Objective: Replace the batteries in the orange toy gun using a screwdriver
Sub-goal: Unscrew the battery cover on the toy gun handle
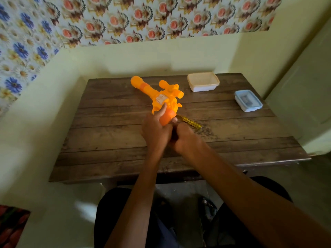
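Observation:
The orange toy gun (162, 94) is held over the middle of the wooden table (111, 140), barrel pointing away to the far left. My left hand (155, 129) is wrapped around its darker orange grip, thumb up on the body. My right hand (185, 138) is curled against the lower end of the grip, touching the left hand; what its fingers hold is hidden. A screwdriver (190, 122) with a clear yellow handle lies on the table just behind my right hand, its shaft pointing towards the gun.
A white box with a pale orange lid (203, 81) stands at the table's far edge. A small clear box with a blue lid (248, 100) sits at the far right. Walls enclose the table at the back and left. My knees are under the near edge.

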